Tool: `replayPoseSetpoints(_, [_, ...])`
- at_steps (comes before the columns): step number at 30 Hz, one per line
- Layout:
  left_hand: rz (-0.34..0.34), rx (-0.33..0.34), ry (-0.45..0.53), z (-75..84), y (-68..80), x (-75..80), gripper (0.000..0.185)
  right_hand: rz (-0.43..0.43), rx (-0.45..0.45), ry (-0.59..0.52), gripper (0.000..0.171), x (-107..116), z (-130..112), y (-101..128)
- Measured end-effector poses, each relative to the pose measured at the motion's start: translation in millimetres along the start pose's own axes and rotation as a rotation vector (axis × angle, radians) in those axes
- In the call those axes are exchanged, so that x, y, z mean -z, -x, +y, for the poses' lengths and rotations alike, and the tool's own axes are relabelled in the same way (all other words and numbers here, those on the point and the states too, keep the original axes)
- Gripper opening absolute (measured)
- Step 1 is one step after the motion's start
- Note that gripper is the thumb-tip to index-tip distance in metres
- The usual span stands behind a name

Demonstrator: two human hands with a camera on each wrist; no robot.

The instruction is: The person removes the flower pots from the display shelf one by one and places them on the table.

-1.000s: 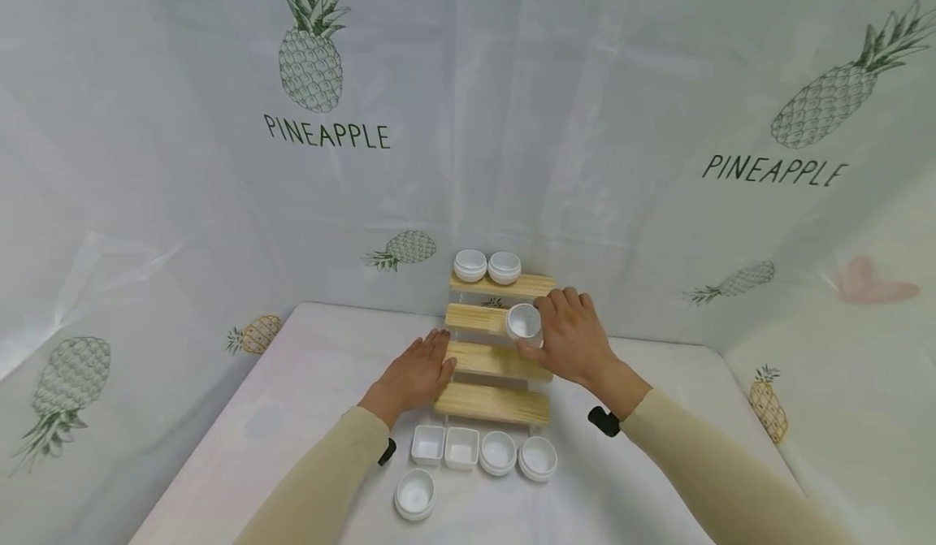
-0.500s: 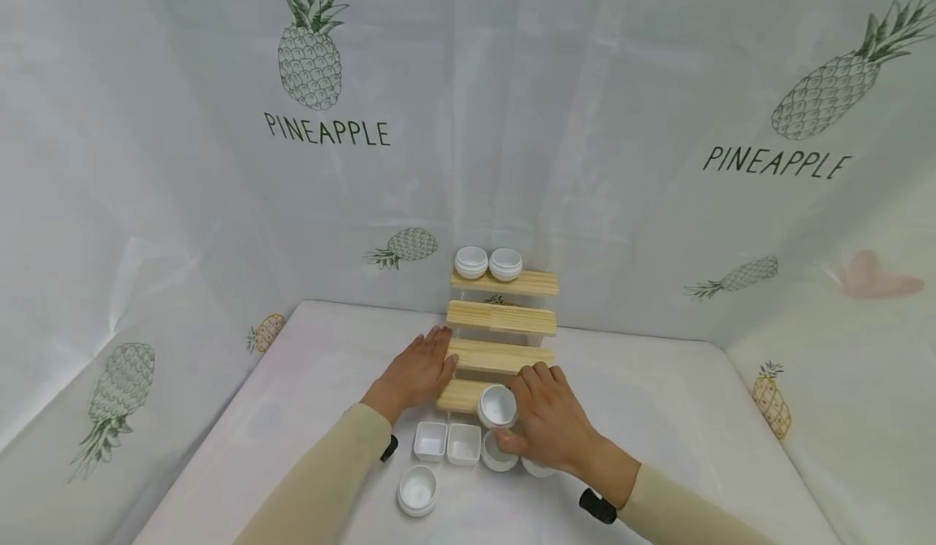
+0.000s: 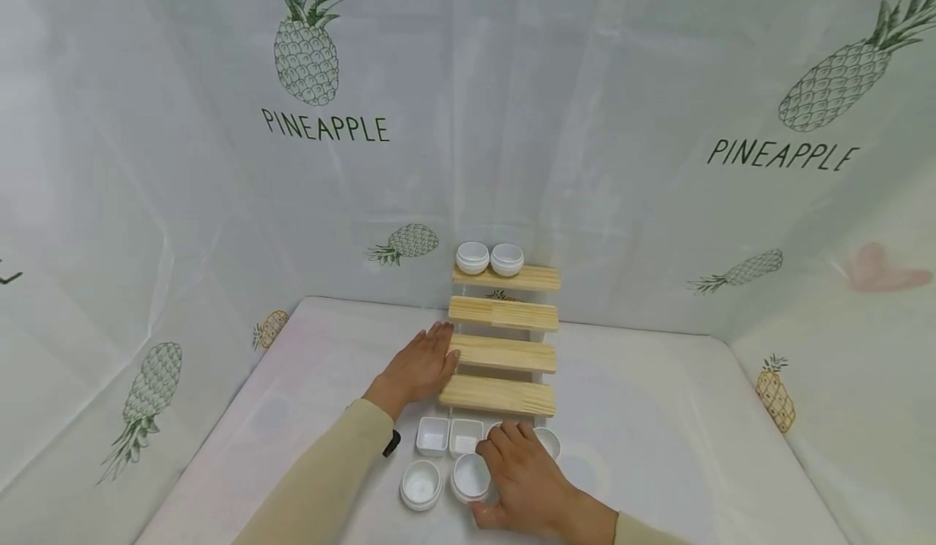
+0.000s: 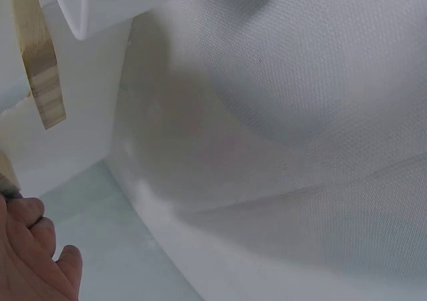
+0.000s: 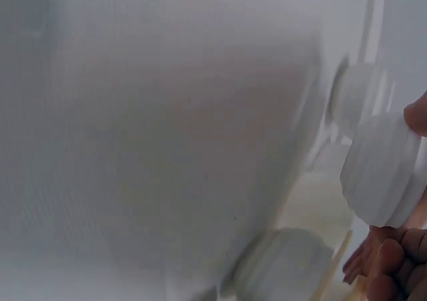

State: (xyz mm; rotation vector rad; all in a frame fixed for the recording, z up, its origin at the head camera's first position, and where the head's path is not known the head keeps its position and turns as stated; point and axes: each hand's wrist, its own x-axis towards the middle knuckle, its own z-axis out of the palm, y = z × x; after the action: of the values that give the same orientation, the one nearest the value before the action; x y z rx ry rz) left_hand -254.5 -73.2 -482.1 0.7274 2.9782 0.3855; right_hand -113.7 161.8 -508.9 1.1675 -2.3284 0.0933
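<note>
White tabletop (image 3: pixel 643 423), lower right of frame, runs wide to its edge. Lower centre: right hand (image 3: pixel 525 478) pinches round white bowl (image 3: pixel 470 477), just beside another bowl (image 3: pixel 421 485). Left hand (image 3: pixel 418 365), fingers extended, touches left edge of wooden rack (image 3: pixel 506 353).

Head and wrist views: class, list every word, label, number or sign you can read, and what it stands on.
"PINEAPPLE": sheet, under the large left pineapple.
"PINEAPPLE": same sheet, under the large right pineapple.
Dark mark at the head view's left edge: cut off, unreadable.
Bowls, wrist views: none legible.
</note>
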Motion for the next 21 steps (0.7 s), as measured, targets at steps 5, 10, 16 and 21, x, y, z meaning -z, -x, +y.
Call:
replayPoseSetpoints(5, [0.002, 0.005, 0.013, -0.5, -0.2, -0.9, 0.07, -0.049, -0.003, 0.02, 0.056, -9, -6, 4])
replayPoseSetpoints(10, [-0.014, 0.008, 0.034, 0.8, 0.7, 1.8, 0.07, -0.07, 0.006, 0.048, 0.056, -14, -10, 7])
replayPoseSetpoints(16, [0.019, 0.001, 0.03, 0.9, 1.3, 1.7, 0.069, -0.032, 0.004, 0.046, 0.055, -18, -10, 8])
replayPoseSetpoints(21, [0.017, 0.001, 0.033, 1.4, 1.2, 0.3, 0.069, -0.067, -0.011, 0.021, 0.058, -19, -13, 10])
